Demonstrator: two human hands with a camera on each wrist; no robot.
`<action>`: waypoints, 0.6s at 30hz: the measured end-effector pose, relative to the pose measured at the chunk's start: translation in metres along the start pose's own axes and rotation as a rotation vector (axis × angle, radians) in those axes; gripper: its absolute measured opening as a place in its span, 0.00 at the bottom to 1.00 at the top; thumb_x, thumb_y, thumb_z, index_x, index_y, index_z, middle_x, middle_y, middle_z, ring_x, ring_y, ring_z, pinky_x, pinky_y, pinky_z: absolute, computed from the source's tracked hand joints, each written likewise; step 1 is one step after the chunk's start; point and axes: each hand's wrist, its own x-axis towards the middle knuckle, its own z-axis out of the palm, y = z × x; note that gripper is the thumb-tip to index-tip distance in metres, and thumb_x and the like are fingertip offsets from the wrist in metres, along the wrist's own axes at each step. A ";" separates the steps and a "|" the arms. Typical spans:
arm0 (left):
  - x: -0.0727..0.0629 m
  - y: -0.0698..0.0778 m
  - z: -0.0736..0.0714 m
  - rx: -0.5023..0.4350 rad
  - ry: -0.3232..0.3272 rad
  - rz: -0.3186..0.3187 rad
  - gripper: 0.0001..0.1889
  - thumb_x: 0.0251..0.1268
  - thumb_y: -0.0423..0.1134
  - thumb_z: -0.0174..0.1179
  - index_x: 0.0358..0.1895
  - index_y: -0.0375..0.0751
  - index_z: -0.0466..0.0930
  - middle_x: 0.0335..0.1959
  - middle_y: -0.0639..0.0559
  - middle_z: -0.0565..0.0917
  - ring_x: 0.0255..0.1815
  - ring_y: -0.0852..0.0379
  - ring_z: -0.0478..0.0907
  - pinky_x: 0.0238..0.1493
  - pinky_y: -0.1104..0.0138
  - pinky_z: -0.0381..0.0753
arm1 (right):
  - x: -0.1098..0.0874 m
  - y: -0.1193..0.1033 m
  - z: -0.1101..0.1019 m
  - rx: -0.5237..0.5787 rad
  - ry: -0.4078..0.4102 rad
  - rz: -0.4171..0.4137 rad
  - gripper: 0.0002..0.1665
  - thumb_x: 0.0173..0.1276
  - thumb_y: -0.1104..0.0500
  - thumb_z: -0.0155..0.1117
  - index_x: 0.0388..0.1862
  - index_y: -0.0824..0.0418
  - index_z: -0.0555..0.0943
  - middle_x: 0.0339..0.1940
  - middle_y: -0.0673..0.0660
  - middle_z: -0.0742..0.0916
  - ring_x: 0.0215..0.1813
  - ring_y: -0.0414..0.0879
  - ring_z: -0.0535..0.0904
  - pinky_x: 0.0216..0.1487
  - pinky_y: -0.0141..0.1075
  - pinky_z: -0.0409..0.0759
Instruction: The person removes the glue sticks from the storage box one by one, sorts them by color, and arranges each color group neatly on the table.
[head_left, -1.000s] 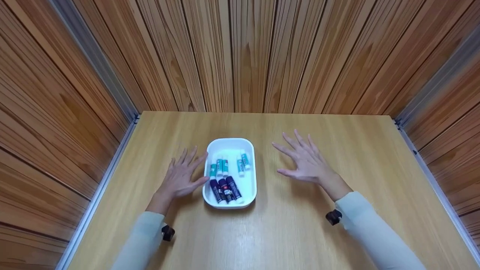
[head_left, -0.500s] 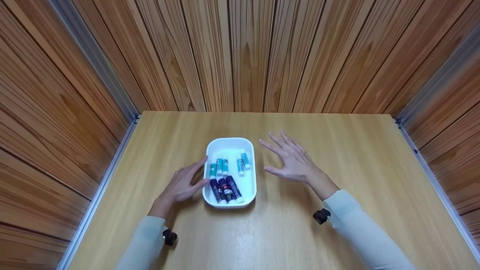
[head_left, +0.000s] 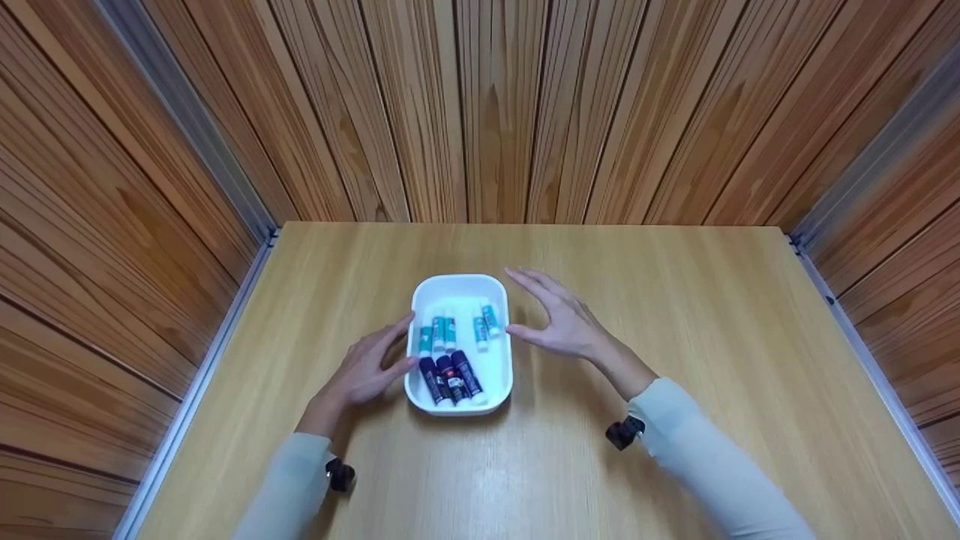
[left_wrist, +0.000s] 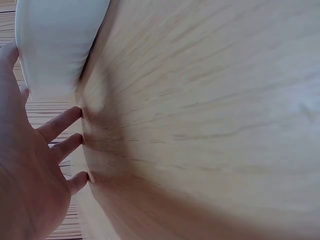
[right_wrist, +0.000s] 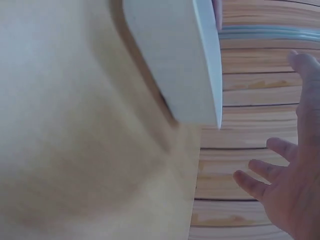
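Observation:
A white oblong tray (head_left: 459, 411) lies on the table with several small stick-like tubes in it. Teal-and-white tubes (head_left: 439, 332) stand out on its left side, with two more teal tubes (head_left: 481, 334) at the right. Three dark blue tubes (head_left: 451, 379) with white ends lie at its near end. My left hand (head_left: 366, 367) is at the tray's left side, thumb and forefinger tips right at the rim; in the left wrist view its other fingers (left_wrist: 65, 125) reach down to the table. My right hand (head_left: 564, 319), fingers extended, hovers by the right rim, holding nothing.
The wooden table (head_left: 675, 300) is bounded by a plank-patterned back wall (head_left: 495, 112) and side walls (head_left: 97, 187). Metal rails (head_left: 202, 375) run along the table's sides. A small black camera (head_left: 625, 433) sits on each wrist.
My right hand has moved left to the tray's right rim. The left hand's spread fingers have drawn together and lowered beside the left rim. The tray and tubes stay in place.

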 end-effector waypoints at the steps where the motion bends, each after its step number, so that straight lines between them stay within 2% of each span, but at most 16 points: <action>1: 0.000 0.000 0.000 0.000 0.000 0.000 0.45 0.80 0.69 0.58 0.93 0.77 0.48 0.96 0.55 0.59 0.96 0.37 0.56 0.91 0.29 0.50 | 0.002 -0.003 0.001 0.023 -0.003 0.002 0.55 0.75 0.40 0.78 0.94 0.42 0.62 0.92 0.63 0.70 0.92 0.68 0.66 0.84 0.76 0.66; 9: -0.001 0.000 0.000 0.008 -0.002 0.003 0.45 0.81 0.69 0.58 0.93 0.76 0.48 0.96 0.55 0.59 0.95 0.36 0.57 0.91 0.29 0.50 | 0.017 -0.023 0.012 0.229 -0.049 0.038 0.55 0.77 0.48 0.79 0.95 0.48 0.61 0.89 0.66 0.72 0.84 0.72 0.74 0.75 0.68 0.82; 14: 0.000 -0.001 0.000 0.003 -0.001 0.008 0.44 0.81 0.68 0.59 0.93 0.77 0.48 0.95 0.54 0.60 0.95 0.37 0.58 0.91 0.29 0.51 | 0.028 -0.033 0.020 0.293 -0.095 0.082 0.53 0.79 0.54 0.78 0.95 0.51 0.60 0.87 0.70 0.71 0.80 0.73 0.78 0.71 0.60 0.88; 18: -0.001 -0.002 -0.001 -0.005 -0.004 0.003 0.44 0.81 0.68 0.59 0.93 0.78 0.48 0.95 0.55 0.60 0.95 0.36 0.57 0.91 0.28 0.51 | 0.038 -0.039 0.029 0.324 -0.128 0.143 0.53 0.79 0.57 0.78 0.94 0.51 0.61 0.87 0.71 0.72 0.79 0.72 0.79 0.71 0.58 0.88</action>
